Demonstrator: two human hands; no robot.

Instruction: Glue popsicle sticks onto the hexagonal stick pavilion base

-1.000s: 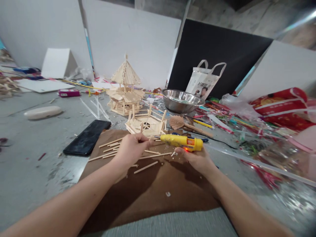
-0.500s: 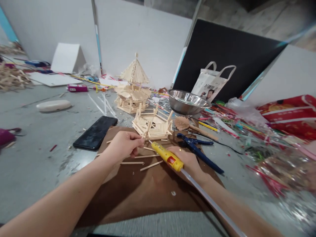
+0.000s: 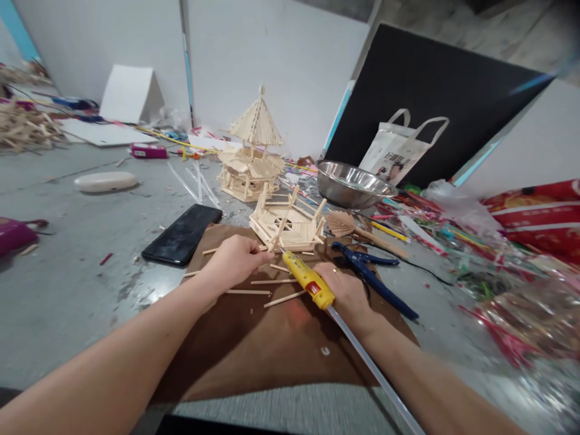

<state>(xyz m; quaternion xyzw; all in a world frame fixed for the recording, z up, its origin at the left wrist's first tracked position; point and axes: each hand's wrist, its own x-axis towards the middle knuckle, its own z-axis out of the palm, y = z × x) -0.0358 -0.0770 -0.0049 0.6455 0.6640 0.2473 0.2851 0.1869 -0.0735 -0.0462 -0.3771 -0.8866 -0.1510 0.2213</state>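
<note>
L hand [image 3: 235,261]: grip pinched shut on a thin wooden stick [image 3: 267,254], held at the near-left corner of the small stick frame [image 3: 289,225]. Fingertips curled, thumb on top.

R hand [image 3: 343,290]: grip clenched round a yellow glue gun [image 3: 309,281]. Nozzle points far-left, tip just beside the stick end and the frame's near edge; cannot tell if tip touches. Clear glue rod [image 3: 367,362] trails from gun's back end toward near-right, along the R forearm.

Frame sits at far edge of a brown mat [image 3: 254,350], posts sticking up at corners. Loose sticks [image 3: 272,290] lie on mat btwn the two hands & just near of them.

Surroundings: black phone [image 3: 182,234] left of mat, touching its far-left corner. Blue pliers [image 3: 369,278] right of R hand, on mat edge. Finished stick pavilion [image 3: 252,157] w/ pointed roof, farther than frame. Steel bowl [image 3: 351,184] far-right of frame; white tote bag [image 3: 399,151] beyond it, against a black board [image 3: 435,90]. Small stick fan [image 3: 339,222] btwn frame & bowl. White oval case [image 3: 106,181] far-left on the bench [image 3: 67,290]. Heap of plastic packets [image 3: 498,272] at right, blurred.
</note>
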